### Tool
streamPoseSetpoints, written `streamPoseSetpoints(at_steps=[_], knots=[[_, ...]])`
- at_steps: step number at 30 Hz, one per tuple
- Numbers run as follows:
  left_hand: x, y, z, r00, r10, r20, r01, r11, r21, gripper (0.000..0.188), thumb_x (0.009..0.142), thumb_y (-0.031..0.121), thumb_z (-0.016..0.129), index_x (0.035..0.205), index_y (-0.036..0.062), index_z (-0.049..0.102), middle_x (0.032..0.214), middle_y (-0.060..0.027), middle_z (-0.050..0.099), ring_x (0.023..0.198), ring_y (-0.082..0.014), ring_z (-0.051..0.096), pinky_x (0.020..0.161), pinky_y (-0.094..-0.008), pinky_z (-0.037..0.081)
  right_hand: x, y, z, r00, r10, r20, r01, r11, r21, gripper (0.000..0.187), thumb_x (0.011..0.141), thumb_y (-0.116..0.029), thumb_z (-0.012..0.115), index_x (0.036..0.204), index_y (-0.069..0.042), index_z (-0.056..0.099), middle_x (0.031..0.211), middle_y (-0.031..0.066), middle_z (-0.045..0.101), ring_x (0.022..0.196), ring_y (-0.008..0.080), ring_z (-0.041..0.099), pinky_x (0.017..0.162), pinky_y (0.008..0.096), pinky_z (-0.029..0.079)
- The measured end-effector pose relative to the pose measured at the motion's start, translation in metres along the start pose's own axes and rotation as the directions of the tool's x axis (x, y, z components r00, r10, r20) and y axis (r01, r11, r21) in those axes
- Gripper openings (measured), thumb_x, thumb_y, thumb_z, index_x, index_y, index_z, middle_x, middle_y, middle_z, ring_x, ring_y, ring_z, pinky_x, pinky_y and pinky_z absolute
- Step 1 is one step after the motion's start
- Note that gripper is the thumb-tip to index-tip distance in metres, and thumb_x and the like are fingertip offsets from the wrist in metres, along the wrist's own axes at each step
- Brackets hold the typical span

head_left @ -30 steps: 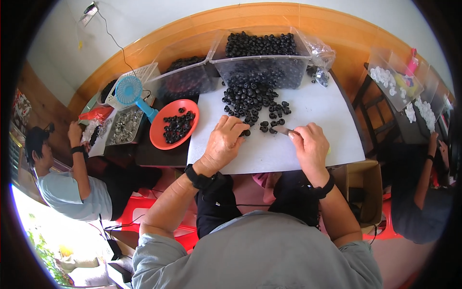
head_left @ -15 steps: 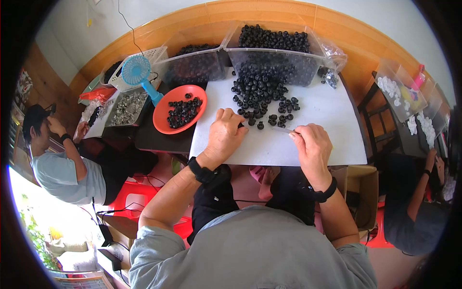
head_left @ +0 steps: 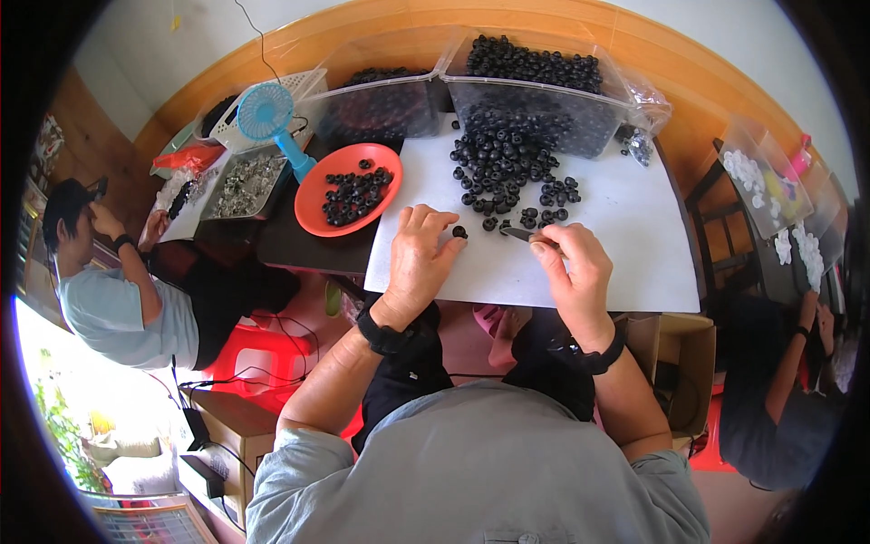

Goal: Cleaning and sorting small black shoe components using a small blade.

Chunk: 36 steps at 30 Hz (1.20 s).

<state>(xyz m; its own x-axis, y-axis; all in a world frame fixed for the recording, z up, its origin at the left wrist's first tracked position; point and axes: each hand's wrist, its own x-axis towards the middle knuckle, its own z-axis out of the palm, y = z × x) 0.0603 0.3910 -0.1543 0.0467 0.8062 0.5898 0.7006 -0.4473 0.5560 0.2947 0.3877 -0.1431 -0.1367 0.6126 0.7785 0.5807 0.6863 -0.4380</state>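
My left hand [head_left: 420,258] is over the near left part of the white work sheet [head_left: 634,263]. Between its thumb and index fingertips sits a small round black piece [head_left: 459,232] with a hole in it. My right hand [head_left: 577,265] is closed around a slim knife-like metal tool [head_left: 518,234], its tip pointing left toward the loose pieces. Just beyond the tool lies a spread of similar black pieces [head_left: 507,168], running back to a clear bin. To the left of my left hand, an orange-red plate [head_left: 308,216] holds more of them.
Two clear bins [head_left: 580,136] of black pieces stand at the back. A blue fan [head_left: 265,111] and a metal tray [head_left: 213,213] of small shiny parts are on the left. People sit at both sides. An open cardboard box [head_left: 693,340] stands below the sheet's right edge.
The view has shifted slightly. My right hand and the tool have moved left, up to the near edge of the loose pieces. The piece at my left fingertips now shows its hole.
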Motion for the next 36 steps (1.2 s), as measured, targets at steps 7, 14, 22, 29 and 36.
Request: streamPoseSetpoints(at_steps=[7,14,22,29,36], knots=[[0.004,0.002,0.006,0.992,0.125,-0.032,-0.119,0.983,0.139,0.012,0.079,0.004,0.077,0.09,0.0022,0.073,0.09,-0.0106,0.064,0.089,-0.0326,0.059,0.075,-0.0429,0.051,0.009,0.002,-0.008,1.0,0.022,-0.013,-0.02,0.993,0.119,0.012,0.086,-0.006,0.078,0.091,-0.005,0.067,0.079,0.0061,0.065,0.074,0.0258,0.063,0.067,0.0383,0.049],[0.011,0.003,0.013,0.998,0.06,-0.036,-0.052,0.979,0.197,0.006,0.08,0.003,0.075,0.085,0.0013,0.072,0.086,-0.0109,0.063,0.083,-0.0328,0.059,0.073,-0.0444,0.05,0.005,0.003,0.003,0.997,0.075,0.002,-0.074,0.987,0.146,0.012,0.087,-0.004,0.078,0.09,-0.002,0.066,0.077,0.0084,0.061,0.068,0.0274,0.06,0.06,0.0375,0.047],[0.007,-0.006,0.011,0.98,0.194,0.037,-0.193,0.904,0.381,0.013,0.078,-0.003,0.067,0.09,0.0002,0.071,0.091,-0.0146,0.058,0.091,-0.0353,0.056,0.076,-0.044,0.051,0.005,0.007,0.01,0.999,0.018,0.052,-0.02,0.999,0.048,0.016,0.087,-0.012,0.079,0.082,-0.005,0.066,0.071,0.0078,0.062,0.066,0.0276,0.061,0.059,0.0387,0.047],[0.008,-0.003,0.011,0.972,0.225,0.066,-0.232,0.894,0.384,0.021,0.074,-0.006,0.064,0.093,-0.0004,0.071,0.093,-0.0157,0.058,0.094,-0.0363,0.056,0.079,-0.0441,0.051,0.008,0.002,0.011,0.995,0.095,0.031,-0.097,0.993,0.062,0.024,0.086,-0.018,0.081,0.076,-0.005,0.064,0.067,0.0076,0.061,0.063,0.0272,0.06,0.057,0.0399,0.045],[0.007,-0.011,0.007,0.986,0.168,0.013,-0.162,0.922,0.352,0.019,0.075,-0.005,0.065,0.092,-0.0007,0.07,0.093,-0.0147,0.059,0.094,-0.0355,0.056,0.078,-0.045,0.051,0.005,0.002,0.01,0.995,0.068,0.07,-0.071,0.997,0.034,0.023,0.086,-0.018,0.081,0.075,-0.005,0.065,0.068,0.0077,0.061,0.063,0.0273,0.06,0.057,0.0403,0.045]])
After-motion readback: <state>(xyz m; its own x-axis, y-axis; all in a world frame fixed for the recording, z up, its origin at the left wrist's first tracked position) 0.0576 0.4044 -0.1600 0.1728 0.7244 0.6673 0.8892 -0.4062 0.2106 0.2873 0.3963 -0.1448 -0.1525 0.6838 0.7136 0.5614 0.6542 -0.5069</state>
